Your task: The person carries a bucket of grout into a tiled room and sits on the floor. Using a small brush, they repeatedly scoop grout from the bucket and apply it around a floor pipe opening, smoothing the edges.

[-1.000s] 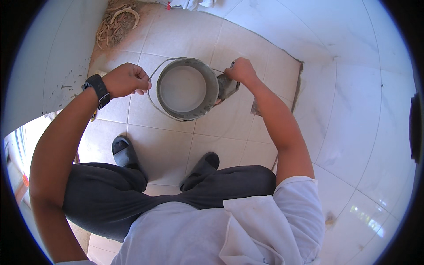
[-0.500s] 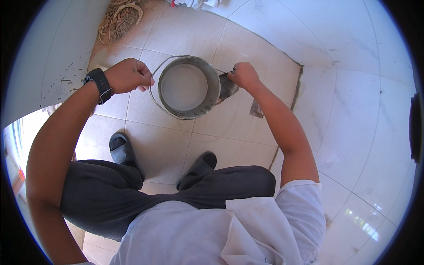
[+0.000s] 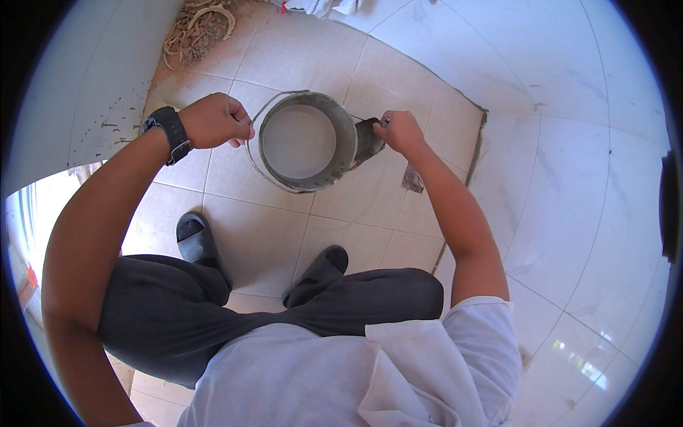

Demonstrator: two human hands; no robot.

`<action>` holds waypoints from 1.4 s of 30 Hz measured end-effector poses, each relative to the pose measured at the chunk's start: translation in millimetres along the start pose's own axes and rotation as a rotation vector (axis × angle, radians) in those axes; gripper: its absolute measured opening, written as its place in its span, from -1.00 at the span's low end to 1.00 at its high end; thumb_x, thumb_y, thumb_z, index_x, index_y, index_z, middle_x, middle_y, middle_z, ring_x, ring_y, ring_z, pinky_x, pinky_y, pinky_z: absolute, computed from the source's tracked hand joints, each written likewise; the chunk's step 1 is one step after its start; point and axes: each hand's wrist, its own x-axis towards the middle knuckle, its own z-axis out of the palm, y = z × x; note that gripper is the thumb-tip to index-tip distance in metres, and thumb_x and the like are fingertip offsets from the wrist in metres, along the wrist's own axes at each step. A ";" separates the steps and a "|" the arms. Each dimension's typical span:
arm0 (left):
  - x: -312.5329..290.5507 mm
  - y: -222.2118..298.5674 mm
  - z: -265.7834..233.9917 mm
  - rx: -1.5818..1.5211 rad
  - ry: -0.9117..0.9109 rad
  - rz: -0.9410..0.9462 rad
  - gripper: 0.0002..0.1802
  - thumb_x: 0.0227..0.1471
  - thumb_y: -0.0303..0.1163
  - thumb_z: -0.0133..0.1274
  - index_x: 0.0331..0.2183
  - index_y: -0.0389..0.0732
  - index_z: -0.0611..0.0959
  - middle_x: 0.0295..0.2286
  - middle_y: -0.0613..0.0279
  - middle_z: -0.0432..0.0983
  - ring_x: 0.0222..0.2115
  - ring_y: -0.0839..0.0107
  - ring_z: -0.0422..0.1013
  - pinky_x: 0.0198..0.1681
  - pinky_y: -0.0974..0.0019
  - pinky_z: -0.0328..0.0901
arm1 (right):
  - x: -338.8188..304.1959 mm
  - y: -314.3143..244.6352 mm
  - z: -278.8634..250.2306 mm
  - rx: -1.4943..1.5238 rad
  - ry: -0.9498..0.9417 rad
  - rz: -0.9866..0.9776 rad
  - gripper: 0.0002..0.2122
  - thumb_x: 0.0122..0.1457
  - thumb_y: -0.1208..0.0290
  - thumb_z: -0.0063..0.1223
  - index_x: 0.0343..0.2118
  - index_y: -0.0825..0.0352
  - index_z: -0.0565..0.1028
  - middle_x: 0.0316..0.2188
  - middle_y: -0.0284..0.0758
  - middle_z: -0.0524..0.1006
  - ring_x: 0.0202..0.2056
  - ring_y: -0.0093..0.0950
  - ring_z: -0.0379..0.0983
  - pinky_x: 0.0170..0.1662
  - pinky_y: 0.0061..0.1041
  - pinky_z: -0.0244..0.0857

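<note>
A grey bucket [image 3: 344, 153] stands upright on the tiled floor in front of me, with pale grey-white liquid [image 3: 299, 142] inside. Its wire handle [image 3: 250, 156] leans over to the left side. My left hand [image 3: 217, 122], with a black watch on the wrist, pinches that handle between thumb and fingers. To the bucket's right, my right hand [image 3: 403, 132] is closed round the end of a dark, flat-bladed tool, like a trowel [image 3: 368, 140]. The blade lies close beside the bucket's outer wall; whether it touches I cannot tell.
A small square metal piece [image 3: 412, 178] lies on the floor right of the bucket. Rubble with a pale curved strip [image 3: 211, 20] lies at the far left, white cloth [image 3: 324, 7] at the far edge. Tiled walls stand left and right. My sandalled feet [image 3: 197, 242] are near the bucket.
My right hand has shifted slightly right and nearer to me, and more of the dark blade shows. My left hand stays on the handle. The whole view has moved slightly.
</note>
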 end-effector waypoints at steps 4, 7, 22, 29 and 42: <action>0.2 1.3 -0.6 0.038 -0.004 -0.005 -0.71 0.08 -0.26 0.27 -0.27 -0.30 0.68 -0.41 0.17 0.68 -0.37 0.45 0.61 -0.29 0.38 0.44 | 6.2 -3.3 -12.4 -0.023 0.040 -0.076 -0.70 0.07 0.18 0.28 -0.41 0.40 0.65 -0.48 0.02 0.61 -0.38 0.02 0.58 -0.23 -0.15 0.48; -1.6 3.7 -0.3 0.069 0.011 -0.026 -0.71 0.07 -0.26 0.26 -0.28 -0.31 0.69 -0.41 0.17 0.68 -0.37 0.45 0.61 -0.28 0.38 0.44 | 15.8 -11.3 -17.0 0.052 0.013 -0.056 -0.71 0.05 0.19 0.29 -0.41 0.38 0.64 -0.44 0.01 0.62 -0.31 0.02 0.58 -0.17 -0.12 0.49; -8.9 19.5 -0.6 0.100 -0.004 -0.118 -0.70 0.03 -0.23 0.26 -0.31 -0.29 0.69 -0.39 0.14 0.69 -0.37 0.41 0.64 -0.25 0.39 0.47 | -19.8 5.2 -30.4 0.120 0.029 -0.034 -0.75 0.07 0.22 0.29 -0.35 0.33 0.66 -0.47 -0.03 0.63 -0.38 -0.04 0.60 -0.23 -0.20 0.49; -15.5 33.5 -1.5 0.027 -0.041 -0.207 -0.58 -0.06 -0.23 0.26 -0.22 -0.37 0.71 -0.30 0.01 0.70 -0.31 0.29 0.66 -0.17 0.29 0.52 | -17.5 4.6 -25.5 0.244 0.065 -0.033 -0.75 0.10 0.21 0.28 -0.30 0.31 0.66 -0.50 -0.05 0.62 -0.43 -0.07 0.58 -0.27 -0.21 0.47; -22.3 40.6 1.7 -0.054 -0.029 -0.301 -0.59 -0.04 -0.25 0.27 -0.23 -0.39 0.70 -0.30 0.02 0.69 -0.31 0.27 0.66 -0.18 0.28 0.53 | -53.7 37.9 -19.9 0.252 0.136 -0.039 -0.75 0.13 0.22 0.28 -0.23 0.27 0.63 -0.50 -0.04 0.60 -0.41 -0.02 0.56 -0.29 -0.20 0.44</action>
